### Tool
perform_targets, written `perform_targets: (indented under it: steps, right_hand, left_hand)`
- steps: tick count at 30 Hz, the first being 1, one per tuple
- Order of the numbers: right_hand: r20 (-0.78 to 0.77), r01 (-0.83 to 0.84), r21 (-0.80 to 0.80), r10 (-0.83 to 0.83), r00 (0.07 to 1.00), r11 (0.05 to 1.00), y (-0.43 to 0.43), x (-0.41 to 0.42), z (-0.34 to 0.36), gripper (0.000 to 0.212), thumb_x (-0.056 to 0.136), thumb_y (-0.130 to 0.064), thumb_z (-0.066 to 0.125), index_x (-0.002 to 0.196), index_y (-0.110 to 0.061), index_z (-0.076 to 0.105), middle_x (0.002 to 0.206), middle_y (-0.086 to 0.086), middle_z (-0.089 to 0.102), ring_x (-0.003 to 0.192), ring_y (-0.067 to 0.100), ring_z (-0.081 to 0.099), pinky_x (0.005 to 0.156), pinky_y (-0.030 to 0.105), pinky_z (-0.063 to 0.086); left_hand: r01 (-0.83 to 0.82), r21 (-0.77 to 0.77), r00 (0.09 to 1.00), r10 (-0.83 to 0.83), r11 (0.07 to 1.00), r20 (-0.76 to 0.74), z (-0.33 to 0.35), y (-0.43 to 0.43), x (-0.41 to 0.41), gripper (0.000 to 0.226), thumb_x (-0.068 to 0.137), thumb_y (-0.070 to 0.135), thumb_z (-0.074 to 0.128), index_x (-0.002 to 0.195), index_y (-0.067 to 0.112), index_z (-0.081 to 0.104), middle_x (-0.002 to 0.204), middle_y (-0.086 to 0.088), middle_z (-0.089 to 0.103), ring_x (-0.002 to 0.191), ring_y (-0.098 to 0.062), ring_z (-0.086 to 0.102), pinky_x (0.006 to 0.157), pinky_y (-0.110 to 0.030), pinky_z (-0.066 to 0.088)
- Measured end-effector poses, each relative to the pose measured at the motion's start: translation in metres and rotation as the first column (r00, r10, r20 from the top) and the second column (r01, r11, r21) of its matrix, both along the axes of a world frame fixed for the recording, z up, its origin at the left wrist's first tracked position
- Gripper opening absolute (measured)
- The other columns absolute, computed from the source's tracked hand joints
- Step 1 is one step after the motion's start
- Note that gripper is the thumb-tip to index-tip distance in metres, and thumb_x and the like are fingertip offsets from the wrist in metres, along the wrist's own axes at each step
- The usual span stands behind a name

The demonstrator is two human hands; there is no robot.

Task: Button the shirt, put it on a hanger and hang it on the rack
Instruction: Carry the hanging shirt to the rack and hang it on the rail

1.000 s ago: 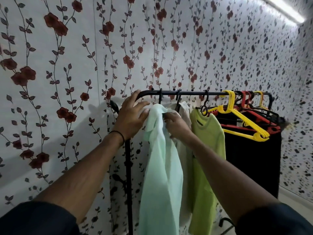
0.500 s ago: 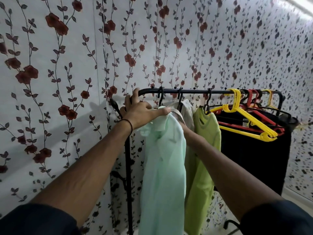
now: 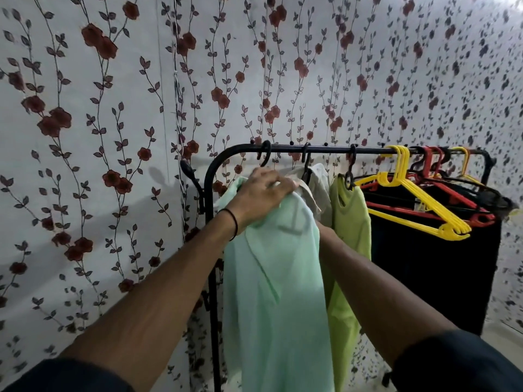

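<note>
A mint-green shirt [image 3: 277, 292] hangs at the left end of the black rack's rail [image 3: 334, 149], under a black hanger hook [image 3: 265, 155] looped over the rail. My left hand [image 3: 260, 196] lies on top of the shirt's shoulder, its fingers curled over the fabric. My right forearm [image 3: 368, 278] reaches in behind the shirt's right edge. The right hand itself is hidden by the cloth.
A beige garment [image 3: 317, 182] and a lime-green shirt [image 3: 351, 219] hang to the right of the mint shirt. Further right are several empty yellow hangers [image 3: 418, 199], red hangers [image 3: 427, 165] and a black garment [image 3: 424, 273]. Floral wallpaper [image 3: 113, 137] is close behind the rack.
My left hand moved from the rail's corner down onto the shirt's top. My right hand slipped from the collar to behind the shirt. The view shifted slightly.
</note>
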State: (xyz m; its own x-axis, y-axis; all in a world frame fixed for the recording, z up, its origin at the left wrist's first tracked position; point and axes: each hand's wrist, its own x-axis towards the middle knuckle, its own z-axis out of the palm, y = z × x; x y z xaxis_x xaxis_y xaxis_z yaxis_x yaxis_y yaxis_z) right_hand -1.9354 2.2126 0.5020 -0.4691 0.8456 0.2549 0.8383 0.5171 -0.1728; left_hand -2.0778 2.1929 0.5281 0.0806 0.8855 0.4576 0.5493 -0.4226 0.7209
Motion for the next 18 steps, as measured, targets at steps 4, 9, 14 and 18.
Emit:
perform_targets:
  steps: [4, 9, 14, 18]
  right_hand:
    - [0.052, -0.097, 0.055, 0.094, 0.994, 0.994, 0.034, -0.01, -0.014, 0.055, 0.095, -0.034, 0.059, 0.144, -0.013, 0.045, 0.153, 0.019, 0.025, 0.143, 0.042, 0.017, 0.117, 0.044, 0.016]
    - [0.012, -0.073, 0.018, 0.073, 0.997, 0.997, 0.064, 0.008, -0.016, 0.032, 0.072, -0.046, 0.074, 0.089, -0.023, 0.06, 0.111, -0.001, 0.029, 0.109, 0.023, 0.028, 0.092, 0.037, 0.037]
    - [-0.113, -0.06, -0.035, 0.056, 0.992, 0.998, 0.067, 0.035, -0.007, 0.033, 0.083, -0.055, 0.065, 0.081, -0.022, 0.067, 0.108, 0.0, 0.047, 0.104, 0.014, 0.043, 0.081, 0.032, 0.039]
    - [-0.191, -0.003, 0.102, 0.023, 0.981, 0.995, 0.071, 0.064, -0.008, 0.028, 0.088, -0.032, 0.071, 0.065, -0.025, 0.055, 0.085, -0.007, 0.054, 0.067, -0.001, 0.054, 0.05, 0.006, 0.036]
  left_hand:
    - [-0.03, 0.137, 0.983, 0.055, 0.99, -0.176, 0.002, -0.007, -0.007, 0.028, 0.097, 0.043, 0.049, 0.078, 0.026, 0.061, 0.088, 0.009, 0.054, 0.079, -0.006, 0.053, 0.066, -0.025, 0.037]
    - [-0.08, 0.093, 0.969, 0.099, 0.993, -0.228, 0.008, -0.011, -0.015, 0.041, 0.087, 0.046, 0.043, 0.067, 0.011, 0.049, 0.08, 0.004, 0.046, 0.069, -0.011, 0.045, 0.071, -0.034, 0.038]
    - [-0.094, 0.093, 0.931, 0.12, 0.991, -0.344, 0.005, -0.004, -0.011, 0.036, 0.089, 0.038, 0.047, 0.068, 0.008, 0.047, 0.084, -0.002, 0.047, 0.072, -0.016, 0.044, 0.072, -0.035, 0.039]
    - [-0.119, 0.123, 0.918, 0.156, 0.985, -0.365, 0.001, 0.004, -0.015, 0.037, 0.094, 0.027, 0.054, 0.06, 0.013, 0.045, 0.079, 0.005, 0.045, 0.07, -0.01, 0.042, 0.069, -0.032, 0.037]
